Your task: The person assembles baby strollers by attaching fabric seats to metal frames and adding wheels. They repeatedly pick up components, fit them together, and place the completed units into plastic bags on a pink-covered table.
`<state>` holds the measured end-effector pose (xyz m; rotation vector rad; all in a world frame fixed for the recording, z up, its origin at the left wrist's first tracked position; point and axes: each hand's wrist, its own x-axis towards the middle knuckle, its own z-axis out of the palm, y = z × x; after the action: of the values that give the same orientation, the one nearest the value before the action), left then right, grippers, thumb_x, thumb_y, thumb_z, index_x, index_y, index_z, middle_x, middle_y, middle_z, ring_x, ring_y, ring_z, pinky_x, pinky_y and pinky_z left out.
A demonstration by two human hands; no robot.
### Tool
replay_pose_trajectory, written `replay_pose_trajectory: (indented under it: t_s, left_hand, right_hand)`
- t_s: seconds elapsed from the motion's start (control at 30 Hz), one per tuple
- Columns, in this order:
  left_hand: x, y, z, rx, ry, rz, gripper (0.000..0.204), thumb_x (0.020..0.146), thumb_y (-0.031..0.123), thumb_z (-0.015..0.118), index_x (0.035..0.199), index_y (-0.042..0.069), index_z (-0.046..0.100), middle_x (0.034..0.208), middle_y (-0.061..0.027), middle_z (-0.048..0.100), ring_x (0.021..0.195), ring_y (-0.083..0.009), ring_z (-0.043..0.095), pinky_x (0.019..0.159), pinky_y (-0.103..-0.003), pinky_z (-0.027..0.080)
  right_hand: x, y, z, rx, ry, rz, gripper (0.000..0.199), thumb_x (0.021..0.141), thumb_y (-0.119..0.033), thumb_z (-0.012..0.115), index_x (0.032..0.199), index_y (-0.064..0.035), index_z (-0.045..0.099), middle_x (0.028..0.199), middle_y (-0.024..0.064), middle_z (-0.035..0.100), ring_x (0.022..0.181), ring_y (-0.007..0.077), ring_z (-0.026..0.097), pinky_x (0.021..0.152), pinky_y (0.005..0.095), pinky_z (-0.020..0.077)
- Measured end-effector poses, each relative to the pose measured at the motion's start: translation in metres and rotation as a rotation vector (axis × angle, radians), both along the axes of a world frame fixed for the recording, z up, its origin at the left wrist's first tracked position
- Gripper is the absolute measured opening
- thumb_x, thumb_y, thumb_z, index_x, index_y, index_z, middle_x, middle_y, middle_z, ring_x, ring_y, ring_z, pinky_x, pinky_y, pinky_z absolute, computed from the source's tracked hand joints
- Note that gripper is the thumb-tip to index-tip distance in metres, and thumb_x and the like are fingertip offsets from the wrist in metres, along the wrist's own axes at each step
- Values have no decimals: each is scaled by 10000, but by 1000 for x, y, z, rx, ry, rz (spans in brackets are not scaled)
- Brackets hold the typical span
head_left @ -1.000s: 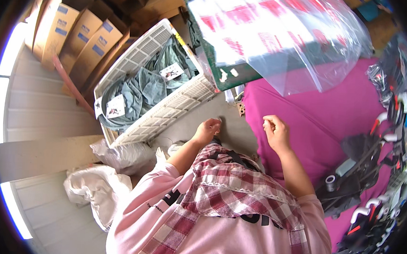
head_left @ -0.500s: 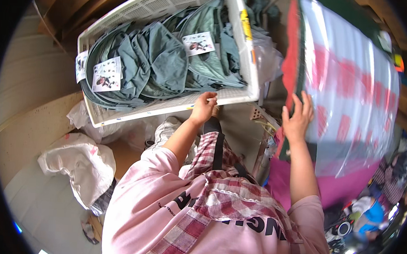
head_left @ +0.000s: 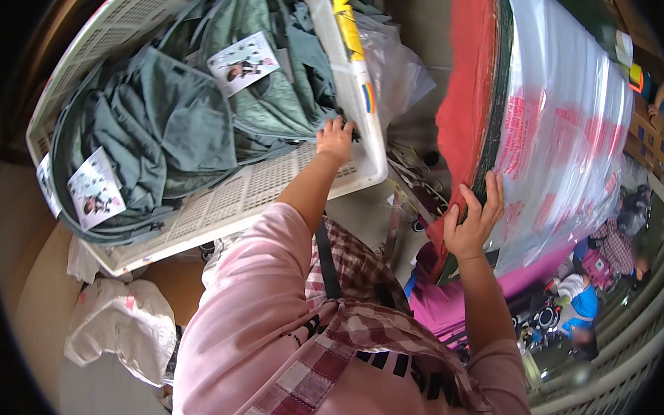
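My left hand [head_left: 335,138] reaches over the near side of a white plastic crate [head_left: 202,216], its fingers curled on the edge of a grey-green folded fabric piece [head_left: 282,90]. Several such round fabric pieces stand packed in the crate, some with white picture cards [head_left: 243,64] on them. At the right, my right hand [head_left: 474,220] rests with fingers apart on the red and dark green edge of a cloth-covered surface [head_left: 471,102]. A stack of clear plastic bags [head_left: 561,130] with red print lies beside its fingertips.
Clear plastic [head_left: 390,63] bunches behind the crate's right end. A white sack [head_left: 123,324] sits at the lower left. Magenta cloth [head_left: 444,298] hangs below the bag stack. Other people [head_left: 581,303] are at work at the far right, near cardboard boxes [head_left: 648,139].
My left hand has moved from beside the crate's near rim onto the fabric inside. The view has shifted, bringing the crate closer. My right hand stays at the surface's edge.
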<state>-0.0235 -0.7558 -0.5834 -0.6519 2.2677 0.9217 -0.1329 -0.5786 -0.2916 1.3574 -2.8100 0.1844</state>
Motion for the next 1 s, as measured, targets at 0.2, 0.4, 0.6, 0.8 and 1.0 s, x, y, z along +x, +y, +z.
replay_pose_trajectory:
  t_s: [0.2, 0.4, 0.6, 0.8, 1.0]
  left_hand:
    - [8, -8, -21, -64, 19, -251, 354, 900, 210, 544, 1252, 173, 560, 1277, -88, 592, 1252, -253, 512, 1106, -524, 309]
    - [52, -19, 37, 28, 338, 16, 237, 854, 271, 687, 1009, 112, 605, 903, -118, 691, 918, -329, 656, 814, -458, 496]
    - [47, -32, 206, 268, 818, 779, 118, 878, 122, 711, 874, 44, 622, 698, -20, 621, 618, -155, 570, 612, -300, 470]
    - [69, 22, 449, 631, 1180, 959, 118, 934, 97, 656, 861, 34, 586, 638, 24, 497, 580, -77, 453, 741, -283, 494]
    - [53, 229, 569, 571, 1098, 221, 126, 934, 143, 683, 951, 31, 629, 789, -12, 626, 671, -66, 547, 626, -222, 447]
  right_hand:
    - [-2, 8, -3, -47, -29, -14, 376, 796, -111, 595, 1168, -127, 650, 1450, 213, 444, 1353, 421, 400, 1092, 504, 280]
    - [3, 19, 2, -81, -54, -31, 369, 798, -117, 606, 1161, -153, 664, 1470, 161, 445, 1379, 382, 379, 1080, 483, 288]
    - [7, 29, -1, -175, -61, -53, 418, 778, -135, 633, 1194, -171, 643, 1498, 106, 414, 1412, 338, 327, 1106, 511, 276]
    - [80, 48, 25, -416, -431, 183, 910, 621, -317, 870, 1417, -191, 447, 1511, 151, 347, 1411, 399, 294, 1137, 531, 281]
    - [123, 162, 90, -993, -459, -85, 948, 598, -204, 901, 1396, -129, 396, 1452, 224, 378, 1348, 434, 374, 1095, 486, 370]
